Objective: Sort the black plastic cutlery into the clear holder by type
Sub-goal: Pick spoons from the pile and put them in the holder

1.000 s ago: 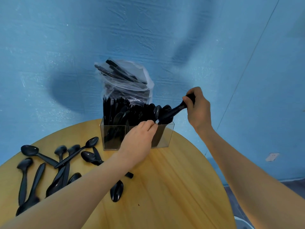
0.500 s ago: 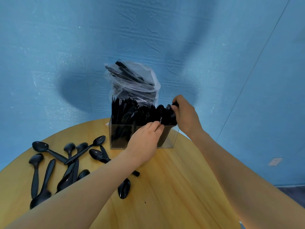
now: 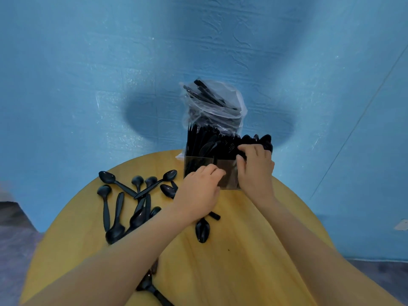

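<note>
The clear holder [image 3: 197,165] stands at the far edge of the round table, packed with upright black cutlery: knives on the left, forks in the middle, spoons [image 3: 263,140] on the right. My right hand [image 3: 256,168] is at the right compartment, fingers and thumb curled round spoon heads there. My left hand [image 3: 198,195] lies low against the holder's front wall, fingers loosely curled and holding nothing. Several loose black spoons [image 3: 136,195] lie on the table left of my left hand. One more spoon [image 3: 202,230] lies just under my left wrist.
A clear plastic bag [image 3: 216,107] of more black cutlery stands behind the holder against the blue wall. The yellow wooden table [image 3: 254,250] is round, its edge close on the left and right. Another black spoon [image 3: 150,286] lies near the bottom edge, under my left forearm.
My right hand carried a spoon in from the right and pushed it down into the holder's right compartment. My left hand slid down from the rim to the front wall.
</note>
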A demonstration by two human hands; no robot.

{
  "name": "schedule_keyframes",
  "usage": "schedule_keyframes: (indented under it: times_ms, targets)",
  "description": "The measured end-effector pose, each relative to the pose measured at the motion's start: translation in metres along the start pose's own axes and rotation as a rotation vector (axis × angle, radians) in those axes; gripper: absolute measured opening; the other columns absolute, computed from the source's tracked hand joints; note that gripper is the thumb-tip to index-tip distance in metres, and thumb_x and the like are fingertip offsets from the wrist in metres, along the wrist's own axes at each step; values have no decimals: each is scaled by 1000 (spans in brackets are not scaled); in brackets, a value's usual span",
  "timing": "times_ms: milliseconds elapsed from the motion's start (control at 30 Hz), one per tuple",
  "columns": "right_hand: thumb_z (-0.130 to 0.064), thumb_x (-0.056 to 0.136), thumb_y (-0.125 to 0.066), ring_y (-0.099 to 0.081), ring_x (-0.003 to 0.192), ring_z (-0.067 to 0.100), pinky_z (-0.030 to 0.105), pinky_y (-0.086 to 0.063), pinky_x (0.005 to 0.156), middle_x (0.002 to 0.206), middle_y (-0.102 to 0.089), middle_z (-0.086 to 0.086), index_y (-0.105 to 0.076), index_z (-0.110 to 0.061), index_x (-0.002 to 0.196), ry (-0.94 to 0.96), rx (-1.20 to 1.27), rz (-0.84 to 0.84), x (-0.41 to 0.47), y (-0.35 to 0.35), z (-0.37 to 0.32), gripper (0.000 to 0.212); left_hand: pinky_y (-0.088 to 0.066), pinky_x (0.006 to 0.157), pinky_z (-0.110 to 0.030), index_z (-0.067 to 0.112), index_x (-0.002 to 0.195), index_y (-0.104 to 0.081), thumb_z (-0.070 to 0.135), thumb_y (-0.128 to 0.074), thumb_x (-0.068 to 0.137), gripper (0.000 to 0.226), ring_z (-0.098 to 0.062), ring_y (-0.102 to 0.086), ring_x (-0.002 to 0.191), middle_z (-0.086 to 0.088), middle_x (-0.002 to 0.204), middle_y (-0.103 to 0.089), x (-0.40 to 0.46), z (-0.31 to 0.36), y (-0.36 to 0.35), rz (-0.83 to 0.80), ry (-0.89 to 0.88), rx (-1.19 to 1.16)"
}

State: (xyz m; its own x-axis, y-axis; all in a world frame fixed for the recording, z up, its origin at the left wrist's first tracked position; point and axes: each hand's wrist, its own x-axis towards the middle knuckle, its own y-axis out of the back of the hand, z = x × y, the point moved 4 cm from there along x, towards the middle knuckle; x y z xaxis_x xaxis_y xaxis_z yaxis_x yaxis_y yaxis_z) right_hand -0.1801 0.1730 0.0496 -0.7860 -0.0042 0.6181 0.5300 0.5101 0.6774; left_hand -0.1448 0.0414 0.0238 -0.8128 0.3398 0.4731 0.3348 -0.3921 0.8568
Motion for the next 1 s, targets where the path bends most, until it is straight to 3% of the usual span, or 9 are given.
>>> schedule_keyframes:
  times_ms: [167,367,500,633,767,900,1000]
  targets:
    - [-21,96,-47,-43,110,20,33,-36,90,118,-53,1,-55,-17,120,3,107,-256,-48,-45,-48,26,-39,84,-21,24,124,-52,21,-48,94,31,-10,-48,109,8,123,-50,-64,-47,26,58,226,-45]
    - [-26,96,-48,-43,114,17,33,-37,98,119,-52,-2,-55,-18,121,16,204,-435,-81,-78,-102,27,-41,82,-25,19,118,-56,18,-51,93,26,-15,-51,108,3,118,-51,-132,-113,55,160,554,-143]
    - [-38,94,-51,-39,121,16,38,-36,103,125,-49,-2,-50,-18,128,36,215,-541,-98,-89,-125,39,-36,100,-31,13,135,-41,40,-55,91,54,-23,-39,124,-9,134,-40,-157,-138,48,33,778,-99]
    - [-44,89,-58,-34,125,18,37,-32,107,132,-43,-2,-43,-21,135,25,168,-618,-109,-94,-132,53,-34,102,-34,7,140,-32,46,-58,88,70,-29,-37,126,-15,137,-37,-149,-141,41,-11,852,-56]
    - [-37,88,-61,-34,124,18,36,-32,107,132,-42,-2,-42,-21,135,29,128,-661,-113,-93,-130,53,-38,97,-34,2,133,-35,26,-58,90,55,-30,-40,122,-17,133,-39,-136,-144,40,-78,900,-99]
    - [-28,90,-61,-36,125,17,36,-33,109,133,-41,-3,-43,-20,135,30,131,-673,-113,-89,-122,49,-43,73,-30,4,117,-48,15,-51,93,26,-27,-53,96,-16,119,-49,-135,-144,40,-151,929,-88]
    - [-24,90,-61,-41,124,15,31,-36,106,132,-42,-3,-45,-19,134,14,151,-669,-112,-85,-114,47,-39,64,-27,6,113,-50,11,-48,94,19,-25,-55,89,-15,115,-53,-137,-144,40,-202,935,-54]
